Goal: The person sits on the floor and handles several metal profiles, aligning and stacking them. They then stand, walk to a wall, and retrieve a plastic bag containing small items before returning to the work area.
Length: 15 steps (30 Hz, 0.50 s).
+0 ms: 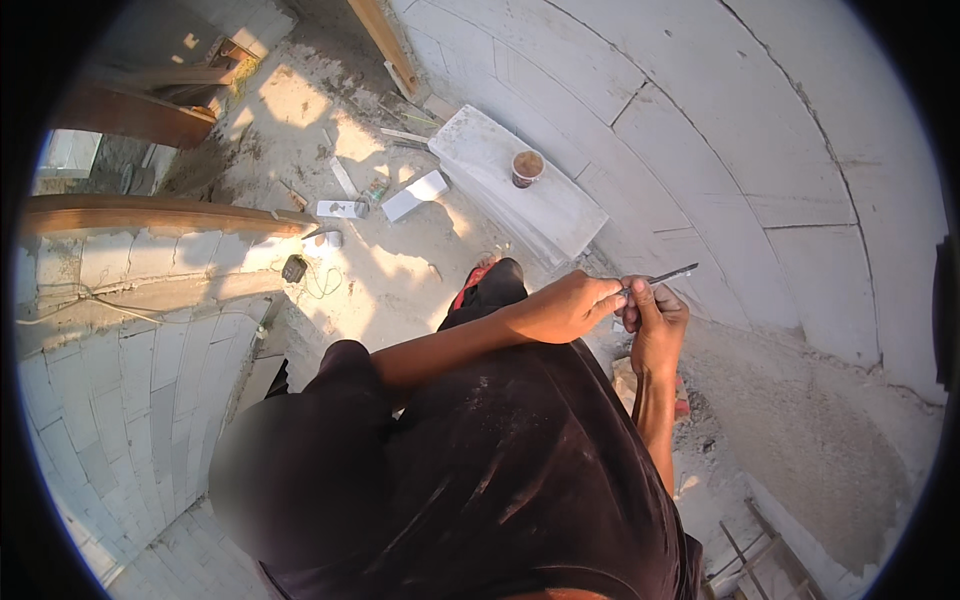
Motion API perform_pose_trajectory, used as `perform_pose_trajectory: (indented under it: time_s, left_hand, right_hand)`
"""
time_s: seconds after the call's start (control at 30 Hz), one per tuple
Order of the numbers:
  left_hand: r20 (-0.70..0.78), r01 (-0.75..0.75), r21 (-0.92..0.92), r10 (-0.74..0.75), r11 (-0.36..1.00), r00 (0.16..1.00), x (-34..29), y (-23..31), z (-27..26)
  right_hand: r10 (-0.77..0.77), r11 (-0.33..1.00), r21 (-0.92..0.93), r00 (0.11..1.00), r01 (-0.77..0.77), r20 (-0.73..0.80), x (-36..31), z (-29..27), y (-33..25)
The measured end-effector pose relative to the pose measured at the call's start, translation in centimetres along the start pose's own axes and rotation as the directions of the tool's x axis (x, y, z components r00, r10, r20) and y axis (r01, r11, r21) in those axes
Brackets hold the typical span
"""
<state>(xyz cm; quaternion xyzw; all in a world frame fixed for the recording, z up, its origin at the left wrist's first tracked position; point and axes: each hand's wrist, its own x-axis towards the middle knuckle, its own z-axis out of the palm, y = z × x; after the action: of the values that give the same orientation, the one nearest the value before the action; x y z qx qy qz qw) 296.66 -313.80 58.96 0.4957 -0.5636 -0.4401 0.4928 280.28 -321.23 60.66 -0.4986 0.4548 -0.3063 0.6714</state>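
Observation:
A thin dark rod (672, 273), which looks like a slim metal bit, is held between my hands in front of the block wall. My left hand (572, 306) reaches across from the left and pinches its near end with thumb and fingertips. Close beside it, my right hand (655, 325) is closed on the rod with the thumb on top and the fingers curled. The rod's narrow far end juts out to the upper right past the right hand. Its other end is hidden by my fingers, so its exact kind is unclear.
A white block wall (740, 150) rises along the right. Before it stands a pale slab-like bench (500, 185) bearing a cup (527, 168). White block pieces (415, 195), a dark box-shaped item (294, 268) with a cord, and wooden beams (160, 214) lie farther left.

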Motion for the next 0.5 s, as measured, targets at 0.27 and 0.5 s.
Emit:
perform_pose_trajectory:
  time_s: [0.27, 0.5]
  left_hand:
    - [-0.177, 0.334, 0.123, -0.310, 0.935, 0.934, -2.6, 2.1, -3.9]
    - [-0.297, 0.292, -0.052, -0.294, 0.955, 0.908, -7.5, -0.7, -9.2]
  right_hand:
    - [0.101, 0.995, -0.017, 0.974, -0.100, 0.204, 2.4, 4.7, 0.6]
    - [0.013, 0.999, -0.039, 0.976, -0.005, 0.219, 5.7, 12.5, -1.0]
